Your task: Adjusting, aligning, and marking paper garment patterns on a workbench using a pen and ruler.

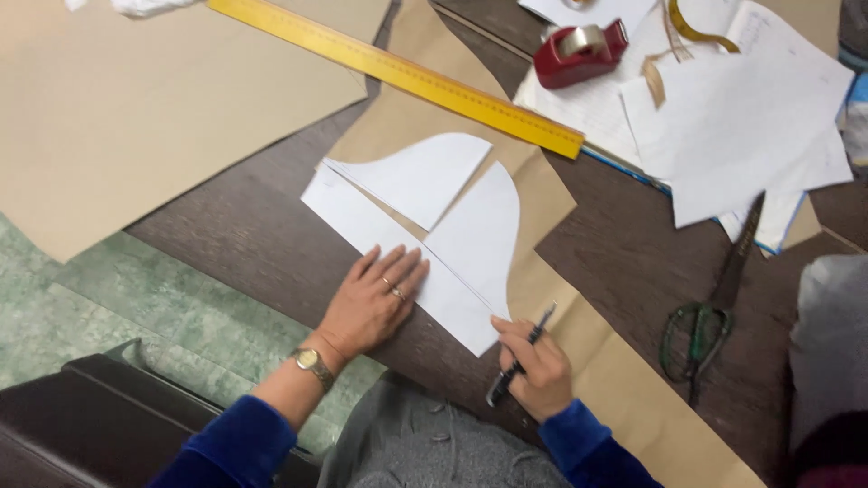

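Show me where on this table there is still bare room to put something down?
Bare dark wood shows left of the white pattern piece, below the big brown sheet. More lies between the yellow ruler and the scissors. The top right is crowded with loose papers and a tape dispenser. The left hand and right hand fill the near edge.

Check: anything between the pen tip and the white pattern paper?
Nothing visible. The right hand holds the pen with its tip at the white paper's edge; the left hand presses that paper flat, off to the side.
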